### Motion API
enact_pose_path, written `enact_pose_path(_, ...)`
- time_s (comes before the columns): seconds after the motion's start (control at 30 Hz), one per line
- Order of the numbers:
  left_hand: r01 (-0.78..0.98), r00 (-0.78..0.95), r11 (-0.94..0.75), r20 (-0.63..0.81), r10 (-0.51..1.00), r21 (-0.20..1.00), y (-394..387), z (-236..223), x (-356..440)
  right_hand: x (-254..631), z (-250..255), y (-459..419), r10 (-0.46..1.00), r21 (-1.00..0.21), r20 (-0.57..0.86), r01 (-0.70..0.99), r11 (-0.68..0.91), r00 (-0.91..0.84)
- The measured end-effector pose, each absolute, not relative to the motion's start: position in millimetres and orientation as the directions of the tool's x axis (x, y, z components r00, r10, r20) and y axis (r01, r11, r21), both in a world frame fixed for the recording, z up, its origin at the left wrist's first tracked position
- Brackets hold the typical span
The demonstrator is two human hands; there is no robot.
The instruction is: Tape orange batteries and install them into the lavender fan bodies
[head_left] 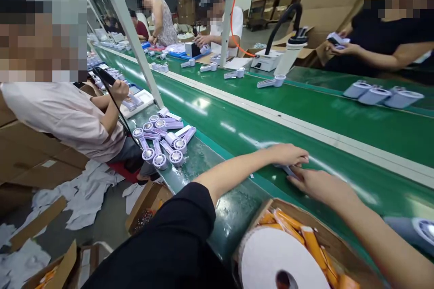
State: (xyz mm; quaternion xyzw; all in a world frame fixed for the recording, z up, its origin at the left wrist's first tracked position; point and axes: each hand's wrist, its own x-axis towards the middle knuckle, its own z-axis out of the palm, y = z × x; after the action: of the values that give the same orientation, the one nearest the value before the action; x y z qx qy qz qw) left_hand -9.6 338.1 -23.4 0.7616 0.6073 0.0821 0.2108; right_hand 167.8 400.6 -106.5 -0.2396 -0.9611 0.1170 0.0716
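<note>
Nearest, a white roll lies over orange packets in a cardboard box, between the bare green desk and the right forearm. Past that forearm, a lilac fan is cut off by the picture's right side. Ahead, the left hand and right hand meet over the near edge of the green belt, with a greyish piece between them, mostly hidden. The left grip is curled palm-down above it; the right reaches in with fingers partly extended, touching or nearly so. I cannot tell how firmly either has hold.

To the left, lilac fans lie heaped along the desk's left edge, next to a seated person in a pale shirt. Beyond the white rail, three lilac units stand near the belt's far edge, before a person in black.
</note>
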Motion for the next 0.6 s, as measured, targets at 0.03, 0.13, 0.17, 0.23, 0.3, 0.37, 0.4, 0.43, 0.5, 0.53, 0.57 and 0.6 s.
enact_pose_path(0.03, 0.894, 0.234, -0.164, -0.123, 0.964, 0.417, 336.2, -19.9, -8.5, 166.4, -93.3, 396.4, 0.488, -0.274, 0.012, 0.467, 0.841, -0.873)
enact_pose_path(0.13, 0.883, 0.245, -0.195, -0.065, 0.967, 0.428, 316.2, -5.1, 0.8, 193.9, -41.5, 362.3, 0.548, -0.349, -0.020, 0.520, 0.780, -0.836)
enact_pose_path(0.17, 0.862, 0.282, -0.240, -0.029, 0.959, 0.447, 302.5, 0.1, 5.4, 213.1, -22.9, 343.1, 0.583, -0.380, 0.070, 0.518, 0.766, -0.810)
enact_pose_path(0.23, 0.779, 0.376, -0.388, 0.128, 0.918, 0.492, 263.4, 9.8, 11.9, 257.7, 11.2, 293.7, 0.708, -0.466, 0.270, 0.555, 0.689, -0.652)
enact_pose_path(0.3, 0.654, 0.527, -0.565, 0.232, 0.817, 0.503, 212.0, 17.8, 9.6, 297.5, 36.1, 236.4, 0.792, -0.570, 0.374, 0.554, 0.606, -0.482)
enact_pose_path(0.37, 0.490, 0.776, -0.744, 0.162, 0.609, 0.454, 157.2, 24.7, 0.7, 324.9, 47.9, 183.3, 0.831, -0.640, 0.402, 0.532, 0.555, -0.384)
enact_pose_path(0.4, 0.465, 0.835, -0.791, 0.100, 0.541, 0.398, 131.9, 28.0, -3.3, 334.1, 49.1, 161.5, 0.841, -0.657, 0.397, 0.526, 0.540, -0.368)
enact_pose_path(0.43, 0.484, 0.855, -0.810, 0.021, 0.519, 0.332, 109.9, 31.1, -5.6, 340.9, 47.8, 143.6, 0.848, -0.666, 0.386, 0.527, 0.528, -0.363)
enact_pose_path(0.5, 0.542, 0.840, -0.812, -0.109, 0.532, 0.216, 79.4, 35.6, -3.4, 349.1, 40.2, 119.7, 0.866, -0.684, 0.348, 0.534, 0.497, -0.360)
enact_pose_path(0.53, 0.561, 0.827, -0.807, -0.149, 0.542, 0.185, 71.6, 36.5, 0.2, 351.3, 35.2, 112.9, 0.877, -0.702, 0.318, 0.532, 0.474, -0.361)
enact_pose_path(0.57, 0.566, 0.824, -0.805, -0.171, 0.541, 0.180, 68.3, 36.6, 4.3, 352.8, 30.0, 108.7, 0.887, -0.726, 0.281, 0.524, 0.446, -0.367)
enact_pose_path(0.6, 0.558, 0.829, -0.807, -0.178, 0.531, 0.194, 68.0, 36.3, 8.0, 354.1, 25.0, 106.6, 0.895, -0.749, 0.240, 0.514, 0.417, -0.376)
